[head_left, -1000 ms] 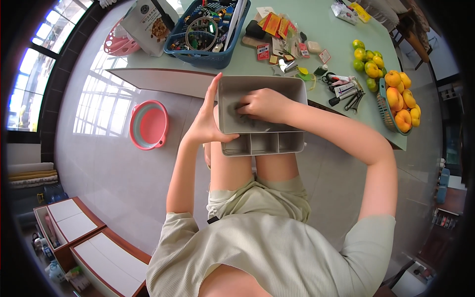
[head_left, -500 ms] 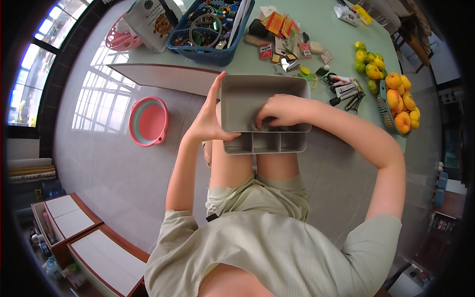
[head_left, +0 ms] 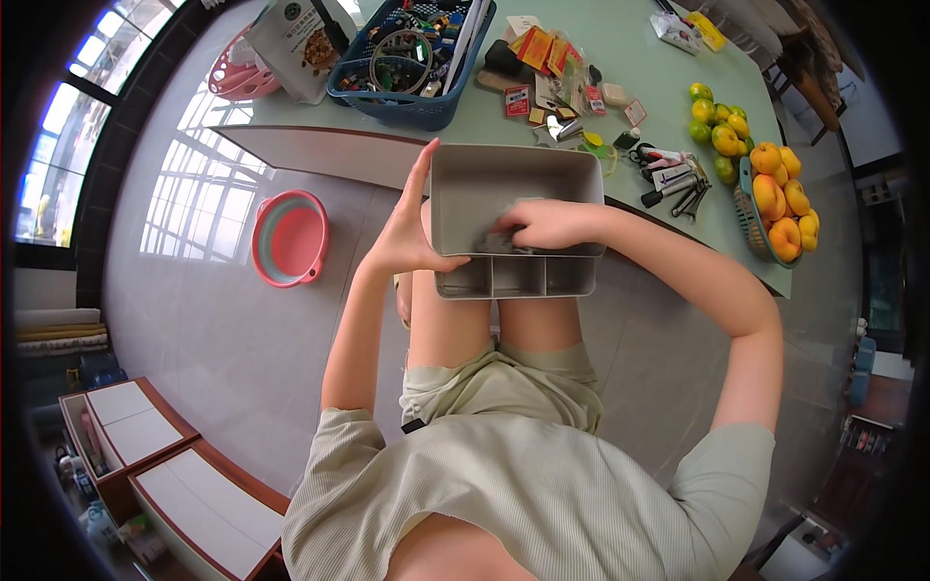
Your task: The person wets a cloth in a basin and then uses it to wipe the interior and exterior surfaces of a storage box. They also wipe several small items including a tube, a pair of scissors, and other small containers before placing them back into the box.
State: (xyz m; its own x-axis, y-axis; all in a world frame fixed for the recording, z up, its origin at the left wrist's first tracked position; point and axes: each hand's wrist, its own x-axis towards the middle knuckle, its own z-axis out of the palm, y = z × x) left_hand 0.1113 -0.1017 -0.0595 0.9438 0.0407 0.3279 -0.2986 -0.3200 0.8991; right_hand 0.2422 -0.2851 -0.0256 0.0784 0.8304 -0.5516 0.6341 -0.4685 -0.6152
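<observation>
A grey storage box (head_left: 518, 167) is held over my thighs, with one large compartment and a row of three small ones on the side nearest me. My left hand (head_left: 407, 237) grips its left wall, thumb over the near part and fingers along the outer side. Inside the large compartment, my right hand (head_left: 542, 223) presses a crumpled greyish cloth (head_left: 494, 239) against the floor near the front wall. The fingers are bent over the cloth and partly hide it.
The pale green table ahead bears a blue basket (head_left: 402, 108) of small parts, packets (head_left: 547, 48), tools (head_left: 673, 179), green-yellow citrus (head_left: 725, 136) and a basket of orange fruit (head_left: 770, 198). A pink basin (head_left: 291, 237) stands on the floor at left, beyond wooden drawers (head_left: 208, 504).
My right hand has slid a little left inside the large compartment, and more of the crumpled cloth shows under its fingers. My left hand keeps its grip on the box.
</observation>
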